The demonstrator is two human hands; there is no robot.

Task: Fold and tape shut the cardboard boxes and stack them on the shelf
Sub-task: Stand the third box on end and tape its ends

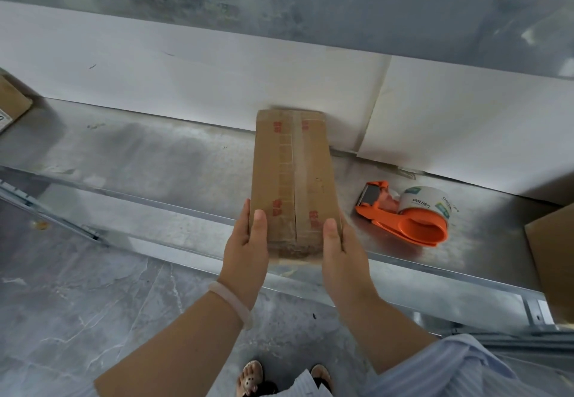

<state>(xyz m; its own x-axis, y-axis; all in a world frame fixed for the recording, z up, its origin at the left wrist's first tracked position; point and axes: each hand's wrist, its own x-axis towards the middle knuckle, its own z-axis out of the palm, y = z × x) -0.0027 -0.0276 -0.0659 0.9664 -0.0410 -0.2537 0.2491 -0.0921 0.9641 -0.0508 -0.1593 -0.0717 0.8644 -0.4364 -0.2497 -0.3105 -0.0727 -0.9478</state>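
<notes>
Here: one box (pixel 293 179), taped along its top seam, lengthwise on the shelf (pixel 155 160), far end near the white back panel, near end at the front lip. Left hand (pixel 247 250) and right hand (pixel 341 256) grip the near corners, thumbs on top, fingers round the sides, probably to slide it in square. Tape gun (pixel 407 216) lies on the shelf just right of the box, handy for the next one. More cardboard (pixel 553 247) sits at the right edge.
</notes>
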